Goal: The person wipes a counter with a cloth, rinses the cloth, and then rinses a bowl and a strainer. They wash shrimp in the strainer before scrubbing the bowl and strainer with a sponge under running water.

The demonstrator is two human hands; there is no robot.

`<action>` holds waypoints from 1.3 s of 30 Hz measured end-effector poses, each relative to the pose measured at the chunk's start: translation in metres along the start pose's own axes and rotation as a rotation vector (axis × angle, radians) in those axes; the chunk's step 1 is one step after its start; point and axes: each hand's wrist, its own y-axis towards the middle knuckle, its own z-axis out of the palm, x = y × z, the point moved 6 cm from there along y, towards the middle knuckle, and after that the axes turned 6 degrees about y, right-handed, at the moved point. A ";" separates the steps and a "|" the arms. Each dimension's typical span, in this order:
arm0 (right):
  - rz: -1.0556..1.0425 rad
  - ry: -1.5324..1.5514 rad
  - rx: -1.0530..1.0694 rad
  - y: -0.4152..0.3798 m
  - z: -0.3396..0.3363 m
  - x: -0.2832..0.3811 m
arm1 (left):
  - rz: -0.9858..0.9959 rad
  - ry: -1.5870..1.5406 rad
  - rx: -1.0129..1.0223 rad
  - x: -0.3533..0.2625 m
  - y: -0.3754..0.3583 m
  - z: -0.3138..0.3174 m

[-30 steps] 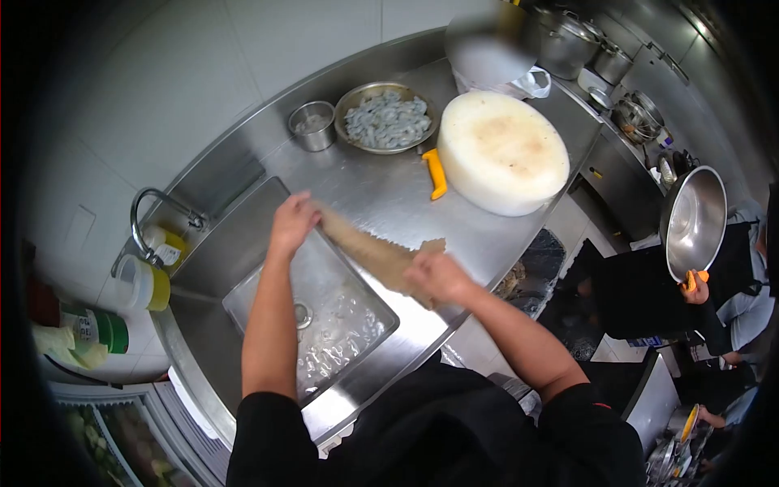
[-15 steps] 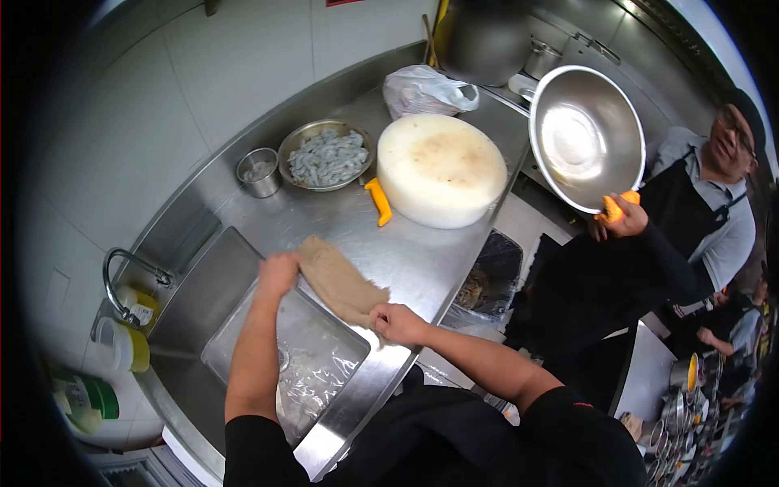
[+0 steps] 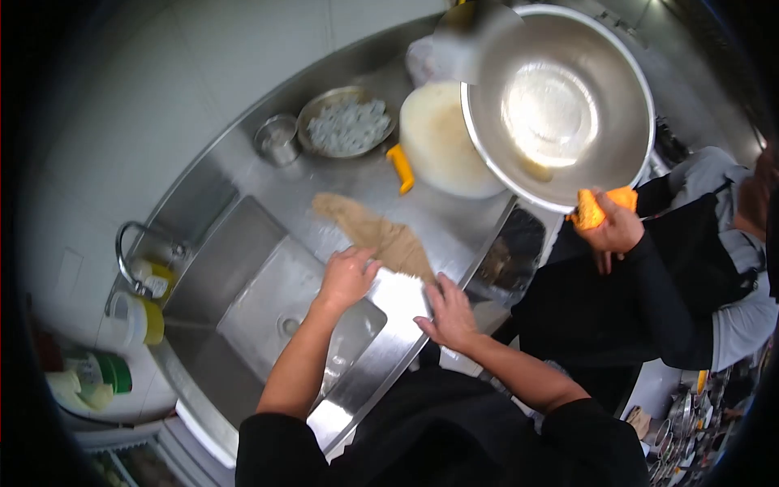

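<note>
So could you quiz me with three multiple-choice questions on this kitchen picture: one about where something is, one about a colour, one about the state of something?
1. Where does the brown cloth lie?
A. in the sink basin
B. on the steel counter beside the sink
C. on the round white board

2. What colour is the knife handle beside the round white board?
A. yellow
B. blue
C. black

3. How is the big steel bowl held?
A. flat on the counter
B. upside down in the sink
C. lifted and tilted by a co-worker's hand

Answers: 1 B, the cloth is spread on the counter, with the left hand at its near end. 2 A, the handle is plainly yellow. 3 C, the bowl is in the air, its inside facing the camera.
</note>
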 end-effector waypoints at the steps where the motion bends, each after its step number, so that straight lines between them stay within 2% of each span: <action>1: -0.061 0.039 -0.023 -0.014 0.005 0.002 | 0.023 -0.029 -0.020 -0.005 -0.011 -0.003; 2: -0.044 0.082 0.024 -0.028 0.016 0.001 | 0.026 -0.063 -0.019 -0.011 -0.036 -0.002; 3: -0.070 0.111 0.039 -0.045 0.023 0.007 | -0.054 -0.143 -0.005 -0.009 -0.054 -0.002; 6: -0.132 0.109 -0.032 -0.040 0.027 0.003 | -0.121 -0.076 -0.039 0.008 -0.118 0.012; 9: -0.141 0.105 -0.071 -0.042 0.030 0.001 | -0.246 0.050 0.144 0.022 -0.195 0.027; 12: -0.120 0.093 -0.055 -0.039 0.031 0.003 | -0.332 0.091 0.186 0.005 -0.256 0.007; 13: -0.134 0.071 -0.086 -0.041 0.031 0.002 | -0.429 0.082 0.287 0.004 -0.275 0.005; 14: -0.148 0.053 -0.115 -0.041 0.032 0.003 | -0.470 0.092 0.280 -0.004 -0.287 -0.002; 16: 0.054 0.056 0.036 -0.040 0.037 0.004 | -0.550 0.117 0.288 -0.020 -0.313 -0.013; 17: 0.002 0.056 -0.008 -0.047 0.040 0.007 | -0.571 0.117 0.392 -0.018 -0.329 -0.003; 19: -0.102 0.048 -0.098 -0.059 0.044 0.017 | -0.528 0.266 0.433 -0.035 -0.335 -0.003; 20: -0.112 0.064 -0.035 -0.070 0.044 0.021 | -0.495 0.338 0.462 -0.044 -0.336 -0.003; 21: -0.105 0.088 0.085 -0.079 0.044 0.036 | -0.530 0.334 0.543 -0.045 -0.337 0.000; 23: -0.064 0.110 0.241 -0.106 0.041 0.057 | -0.579 0.388 0.574 -0.033 -0.347 0.010; 27: -0.058 0.173 0.277 -0.172 0.055 0.047 | -0.541 0.439 0.535 -0.034 -0.341 0.007; 28: -0.002 0.148 0.296 -0.189 0.061 0.035 | -0.522 0.434 0.522 -0.031 -0.343 0.008; 30: 0.179 0.216 0.550 -0.223 0.079 0.009 | -0.474 0.405 0.549 -0.031 -0.340 0.007; 31: 0.254 0.190 0.593 -0.239 0.084 -0.004 | -0.500 0.375 0.607 -0.034 -0.338 0.006; 32: 0.330 0.182 0.647 -0.263 0.090 -0.011 | -0.446 0.401 0.574 -0.031 -0.342 0.009; 36: 0.751 0.100 0.660 -0.358 0.091 -0.026 | -0.369 0.475 0.587 -0.047 -0.341 0.002; 39: 0.970 0.134 0.668 -0.430 0.102 -0.021 | -0.287 0.492 0.575 -0.035 -0.343 0.009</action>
